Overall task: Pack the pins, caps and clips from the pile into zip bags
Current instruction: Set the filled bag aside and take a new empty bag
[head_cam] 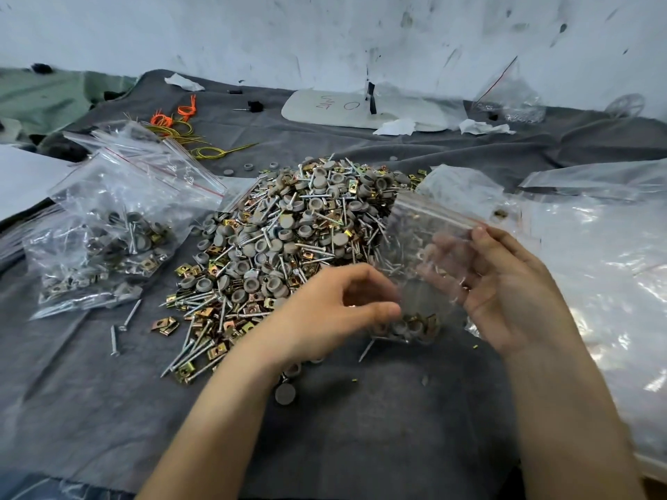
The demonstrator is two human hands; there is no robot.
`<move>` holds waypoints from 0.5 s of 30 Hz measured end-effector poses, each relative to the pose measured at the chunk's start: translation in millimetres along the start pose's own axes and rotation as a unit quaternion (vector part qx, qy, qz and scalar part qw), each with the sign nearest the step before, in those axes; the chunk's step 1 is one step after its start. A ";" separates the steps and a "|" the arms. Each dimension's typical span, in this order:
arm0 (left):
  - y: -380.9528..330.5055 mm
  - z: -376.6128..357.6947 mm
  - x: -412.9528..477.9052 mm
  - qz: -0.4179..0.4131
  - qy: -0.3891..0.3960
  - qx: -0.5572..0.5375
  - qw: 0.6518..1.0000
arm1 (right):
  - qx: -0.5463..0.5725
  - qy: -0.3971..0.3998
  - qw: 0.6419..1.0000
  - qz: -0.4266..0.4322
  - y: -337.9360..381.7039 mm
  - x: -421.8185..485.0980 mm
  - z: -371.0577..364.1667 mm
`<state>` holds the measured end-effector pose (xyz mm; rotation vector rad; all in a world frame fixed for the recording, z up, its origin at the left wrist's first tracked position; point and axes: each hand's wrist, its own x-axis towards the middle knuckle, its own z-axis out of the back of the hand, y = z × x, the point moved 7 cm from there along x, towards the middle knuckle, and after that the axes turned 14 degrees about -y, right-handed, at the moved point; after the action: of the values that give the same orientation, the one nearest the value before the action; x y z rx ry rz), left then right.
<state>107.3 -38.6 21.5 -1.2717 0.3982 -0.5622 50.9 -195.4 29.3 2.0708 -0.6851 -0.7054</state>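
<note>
A big pile [285, 229] of silver pins, grey round caps and brass clips lies mid-table on grey cloth. My right hand [505, 286] holds a clear zip bag [418, 247] upright by its side, thumb at the red-lined top edge and fingers behind the plastic. A few caps and clips sit in the bag's bottom [411, 326]. My left hand [332, 312] hovers at the bag's lower left with fingers curled toward the thumb; whether it pinches a piece I cannot tell.
Filled zip bags [104, 240] lie at the left, with empty bags [151, 157] behind them. A large clear plastic sheet [595, 254] covers the right side. Orange and yellow wires [180, 120] and a white board [361, 110] lie at the back. Loose pins [122, 326] lie front-left.
</note>
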 end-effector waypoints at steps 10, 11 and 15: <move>9.3 -15.0 1.6 -0.001 0.026 0.006 1.000 | 0.177 -0.044 0.977 -0.109 1.4 -3.9 1.2; 8.8 -15.9 1.9 -0.011 0.024 0.024 0.999 | 0.173 -0.043 0.979 -0.101 2.8 -4.0 1.4; 6.1 -17.6 1.0 -0.041 0.036 0.077 0.996 | 0.099 -0.025 0.995 -0.005 15.4 -5.8 3.8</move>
<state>99.1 -51.7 11.1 -1.1256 0.3553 -0.6970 40.9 -201.3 41.6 2.2439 -0.8014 -0.7218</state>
